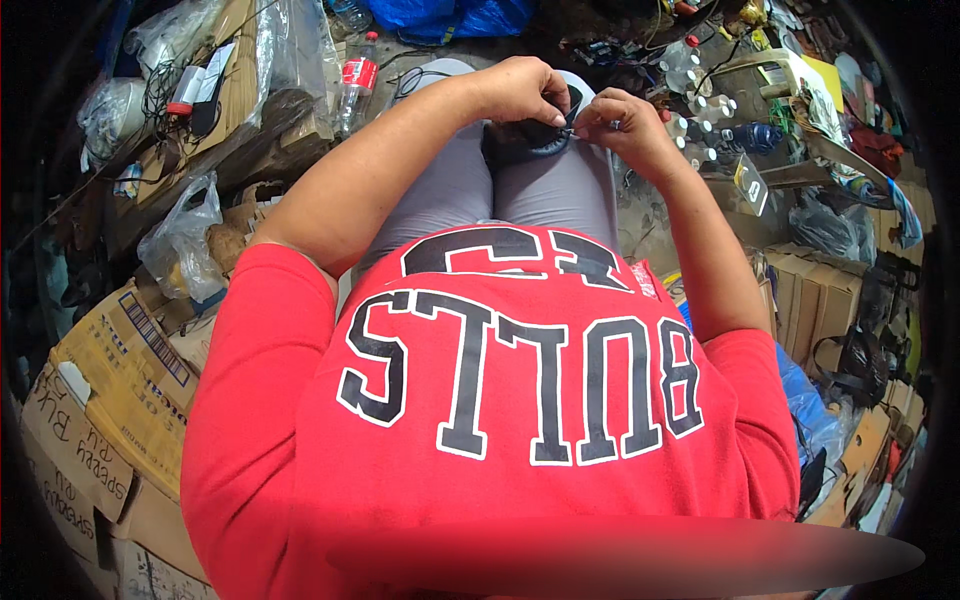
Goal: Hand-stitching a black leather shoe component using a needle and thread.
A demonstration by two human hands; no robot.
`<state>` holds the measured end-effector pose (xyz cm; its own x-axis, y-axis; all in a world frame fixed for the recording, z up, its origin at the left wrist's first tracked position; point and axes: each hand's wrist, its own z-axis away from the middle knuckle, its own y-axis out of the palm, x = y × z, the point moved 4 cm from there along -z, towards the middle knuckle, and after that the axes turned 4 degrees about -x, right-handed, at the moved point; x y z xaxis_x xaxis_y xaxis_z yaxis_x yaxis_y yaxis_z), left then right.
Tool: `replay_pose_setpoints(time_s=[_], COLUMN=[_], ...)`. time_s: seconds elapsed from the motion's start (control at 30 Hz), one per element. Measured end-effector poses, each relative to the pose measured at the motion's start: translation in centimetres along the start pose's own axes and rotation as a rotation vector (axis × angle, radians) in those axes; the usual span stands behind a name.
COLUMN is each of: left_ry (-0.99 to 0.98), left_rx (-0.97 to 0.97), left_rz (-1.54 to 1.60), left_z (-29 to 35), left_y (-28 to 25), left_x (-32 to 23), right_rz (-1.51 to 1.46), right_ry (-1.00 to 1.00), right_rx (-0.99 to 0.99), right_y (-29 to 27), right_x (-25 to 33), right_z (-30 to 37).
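Observation:
A dark, rounded thing that looks like a shoe (545, 145) rests on my grey-trousered thighs, close to the knees. My left hand (530, 90) is curled over its upper edge, thumb pressed against the fingers, gripping it. From the other side, my right hand (618, 122) meets it with thumb and fingertips pinched together at the shoe's right edge. Something small and thin seems to be between those fingertips, too small to name. The two hands are nearly touching, and they hide part of the shoe.
A clear bottle with a red label (358, 85) stands left of my knees. Small bottles (700, 130) crowd the right side near a cluttered stand. Cardboard boxes (130, 370) lie at the left, more boxes (815, 290) at the right. A plastic bag (185, 240) sits by my left elbow.

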<state>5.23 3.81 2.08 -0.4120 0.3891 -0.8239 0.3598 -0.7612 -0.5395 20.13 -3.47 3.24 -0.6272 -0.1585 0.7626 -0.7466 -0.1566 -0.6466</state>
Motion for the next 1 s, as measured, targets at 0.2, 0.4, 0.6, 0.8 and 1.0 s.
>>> replay_pose_setpoints(time_s=[0.2,0.4,0.6,0.8,1.0], left_ry=[0.018,0.036,0.001,-0.043,0.294], left_rx=[0.105,0.219,0.253,0.234,-0.517], left_rz=[0.243,0.247,0.183,0.027,-0.299], left_z=[0.2,0.4,0.4,0.0,1.1], left_y=[0.6,1.1,1.4,0.6,-0.6], left_x=[1.6,1.7,2.0,1.0,1.1], right_rz=[-0.058,0.102,0.817,0.927,0.226], right_ry=[-0.003,0.018,-0.217,-0.268,0.145], right_rx=[-0.168,-0.189,-0.004,0.098,0.034], right_y=[1.5,1.7,1.8,2.0,1.9], right_x=[-0.5,1.8,7.1,6.8,2.5], right_z=[2.5,3.7,2.1,-0.5,-0.5])
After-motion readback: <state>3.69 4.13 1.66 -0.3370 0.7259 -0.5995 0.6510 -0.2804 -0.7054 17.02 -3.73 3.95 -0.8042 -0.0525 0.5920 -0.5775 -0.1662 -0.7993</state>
